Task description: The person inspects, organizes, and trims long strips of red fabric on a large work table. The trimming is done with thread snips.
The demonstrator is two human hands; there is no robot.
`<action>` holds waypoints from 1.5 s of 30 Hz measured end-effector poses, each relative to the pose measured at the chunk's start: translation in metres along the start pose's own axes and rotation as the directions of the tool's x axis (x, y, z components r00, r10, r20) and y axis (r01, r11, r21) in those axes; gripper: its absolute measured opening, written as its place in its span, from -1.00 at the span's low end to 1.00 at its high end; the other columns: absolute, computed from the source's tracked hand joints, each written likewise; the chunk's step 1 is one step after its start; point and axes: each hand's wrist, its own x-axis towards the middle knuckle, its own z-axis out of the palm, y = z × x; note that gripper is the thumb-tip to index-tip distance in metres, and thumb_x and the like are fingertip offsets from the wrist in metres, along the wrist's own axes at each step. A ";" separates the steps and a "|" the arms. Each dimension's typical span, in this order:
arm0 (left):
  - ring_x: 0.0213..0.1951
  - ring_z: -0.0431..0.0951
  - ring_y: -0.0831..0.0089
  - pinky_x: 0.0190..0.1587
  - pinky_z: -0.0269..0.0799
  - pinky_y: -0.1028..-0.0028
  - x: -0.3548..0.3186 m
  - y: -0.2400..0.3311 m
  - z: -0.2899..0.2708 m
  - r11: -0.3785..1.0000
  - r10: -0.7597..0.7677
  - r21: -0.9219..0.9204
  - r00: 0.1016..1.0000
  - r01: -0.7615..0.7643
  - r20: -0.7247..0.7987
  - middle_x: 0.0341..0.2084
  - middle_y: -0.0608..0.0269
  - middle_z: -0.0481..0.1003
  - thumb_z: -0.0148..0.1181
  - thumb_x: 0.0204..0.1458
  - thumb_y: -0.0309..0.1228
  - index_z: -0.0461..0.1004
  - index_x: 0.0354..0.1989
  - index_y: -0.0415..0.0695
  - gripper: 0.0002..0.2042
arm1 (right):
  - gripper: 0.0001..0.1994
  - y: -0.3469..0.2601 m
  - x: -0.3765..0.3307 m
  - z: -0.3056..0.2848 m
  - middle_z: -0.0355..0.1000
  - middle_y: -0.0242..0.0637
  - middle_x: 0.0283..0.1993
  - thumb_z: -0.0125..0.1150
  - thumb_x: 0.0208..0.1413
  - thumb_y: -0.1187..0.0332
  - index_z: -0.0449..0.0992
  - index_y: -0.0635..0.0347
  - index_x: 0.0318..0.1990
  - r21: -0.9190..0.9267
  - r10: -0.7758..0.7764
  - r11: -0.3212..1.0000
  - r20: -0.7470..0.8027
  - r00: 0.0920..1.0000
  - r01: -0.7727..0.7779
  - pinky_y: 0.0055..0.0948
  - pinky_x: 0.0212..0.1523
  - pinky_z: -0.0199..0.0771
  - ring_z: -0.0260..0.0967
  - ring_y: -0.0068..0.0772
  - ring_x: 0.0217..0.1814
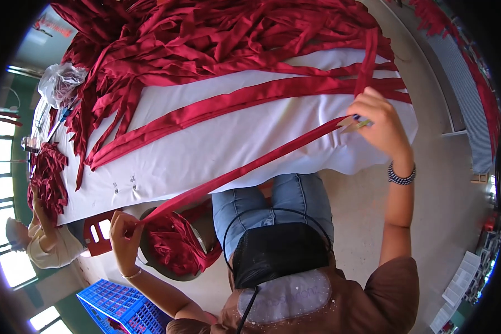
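Observation:
A long dark red fabric strip (pixel 245 170) stretches taut across the white-covered table (pixel 206 145). My left hand (pixel 123 234) pinches its lower end just off the table's near edge, above a round basin (pixel 167 273) holding bunched red strips. My right hand (pixel 379 122) grips the far end together with a small wooden tool (pixel 355 123) at the table's right end. More red strips (pixel 234 100) lie flat on the cloth, running up into a big tangled heap (pixel 206 33).
Another person (pixel 39 239) sits at the table's left end holding a bundle of red strips (pixel 47 178). A blue plastic crate (pixel 122 306) and a red stool (pixel 100 231) stand on the floor. A crumpled clear bag (pixel 58 80) lies at the far corner.

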 end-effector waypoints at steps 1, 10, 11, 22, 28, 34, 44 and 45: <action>-0.49 0.25 0.53 -0.47 0.16 0.61 0.002 -0.006 -0.004 1.000 -0.008 0.022 1.000 0.008 0.030 -0.48 0.26 0.27 0.18 -0.22 -0.77 0.30 -0.53 -0.23 -0.80 | -0.76 0.007 -0.001 -0.007 0.28 -0.24 -0.50 0.27 -0.37 0.67 0.37 0.28 -0.47 0.007 0.038 0.999 0.035 0.999 -0.038 -0.27 -0.37 0.26 0.22 -0.20 -0.36; -0.40 0.24 0.59 -0.35 0.19 0.62 0.045 -0.046 -0.016 0.581 -0.085 -0.814 0.992 -0.026 -0.092 -0.48 0.34 0.26 0.18 0.04 -0.53 0.29 -0.36 -0.17 -0.85 | -0.75 0.022 -0.017 -0.023 0.25 -0.27 -0.59 0.37 -0.27 0.63 0.32 0.31 -0.58 0.048 0.147 0.988 0.026 0.989 -0.148 -0.39 -0.44 0.16 0.13 -0.30 -0.49; -0.39 0.28 0.61 -0.36 0.22 0.63 0.061 -0.045 -0.008 0.620 -0.216 -0.785 0.963 0.011 -0.158 -0.47 0.37 0.28 0.11 0.11 -0.58 0.31 -0.33 -0.18 -0.91 | -0.75 0.023 -0.020 -0.020 0.25 -0.27 -0.59 0.37 -0.26 0.62 0.32 0.32 -0.57 0.051 0.180 0.982 0.028 0.983 -0.181 -0.39 -0.45 0.15 0.12 -0.30 -0.49; -0.55 0.40 0.61 -0.43 0.32 0.56 0.120 -0.094 0.035 0.991 -0.111 0.003 0.826 0.135 -0.552 -0.56 0.29 0.54 0.35 -0.04 -0.36 0.60 -0.34 -0.20 -0.83 | -0.73 0.036 -0.011 0.026 0.28 -0.24 -0.54 0.40 -0.15 0.49 0.33 0.32 -0.50 0.046 0.200 0.979 -0.022 0.979 -0.199 -0.32 -0.43 0.21 0.19 -0.24 -0.45; -0.57 0.27 0.76 -0.53 0.14 0.66 0.126 -0.096 0.037 0.924 -0.280 -0.361 0.861 0.122 -0.424 -0.60 0.47 0.46 0.30 0.03 -0.43 0.57 -0.35 -0.18 -0.90 | -0.75 0.038 -0.017 0.021 0.30 -0.23 -0.49 0.38 -0.11 0.47 0.35 0.30 -0.47 -0.053 0.230 0.971 -0.025 0.973 -0.231 -0.28 -0.38 0.26 0.22 -0.19 -0.42; -0.44 0.36 0.43 -0.38 0.31 0.43 0.079 -0.136 0.014 0.957 -0.020 0.208 0.759 0.204 -0.651 -0.53 0.28 0.38 0.14 0.13 -0.40 0.45 -0.27 -0.20 -0.87 | -0.73 -0.003 -0.017 0.036 0.31 -0.19 -0.31 0.14 -0.15 0.73 0.43 0.27 -0.25 0.164 0.218 0.971 -0.315 0.924 -0.173 -0.31 -0.33 0.39 0.37 -0.18 -0.28; 0.11 0.33 0.15 0.19 0.17 0.23 0.031 0.121 0.091 0.881 0.440 -0.162 0.896 -0.444 -0.063 0.03 -0.07 0.35 0.28 -0.02 -0.29 0.25 0.15 -0.36 -0.40 | -0.57 -0.130 0.026 0.086 0.20 -0.24 -0.21 0.35 -0.24 0.54 0.33 0.14 -0.16 0.592 -0.211 0.744 -0.234 0.949 0.311 -0.26 -0.23 0.38 0.31 -0.17 -0.19; 0.17 0.30 0.16 0.21 0.16 0.26 0.029 0.125 0.097 0.848 0.481 -0.331 0.864 -0.415 0.148 0.06 -0.08 0.34 0.26 -0.05 -0.38 0.12 0.25 -0.38 -0.31 | -0.57 -0.144 0.030 0.091 0.20 -0.25 -0.23 0.34 -0.26 0.57 0.31 0.15 -0.17 0.690 -0.213 0.649 -0.239 0.948 0.320 -0.27 -0.24 0.39 0.31 -0.18 -0.19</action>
